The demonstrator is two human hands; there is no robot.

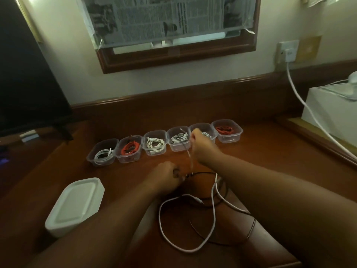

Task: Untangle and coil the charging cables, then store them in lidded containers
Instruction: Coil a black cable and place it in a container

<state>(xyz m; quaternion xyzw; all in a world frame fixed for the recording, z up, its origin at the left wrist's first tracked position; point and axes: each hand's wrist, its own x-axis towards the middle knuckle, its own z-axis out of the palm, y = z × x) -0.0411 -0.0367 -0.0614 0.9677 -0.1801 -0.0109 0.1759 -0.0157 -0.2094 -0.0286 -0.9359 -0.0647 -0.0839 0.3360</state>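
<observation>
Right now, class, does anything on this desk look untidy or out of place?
Yes. A white cable and a black cable lie loose and crossed near the front edge, uncoiled. The six clear tubs in the row stand without lids; a white stack of lids sits apart at the left. Both hands, left hand and right hand, hold a thin cable.

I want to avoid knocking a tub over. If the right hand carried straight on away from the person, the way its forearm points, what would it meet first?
Probably the fifth clear container from the left; the right hand, pinching a thin cable, already overlaps it, though height above is unclear.
</observation>
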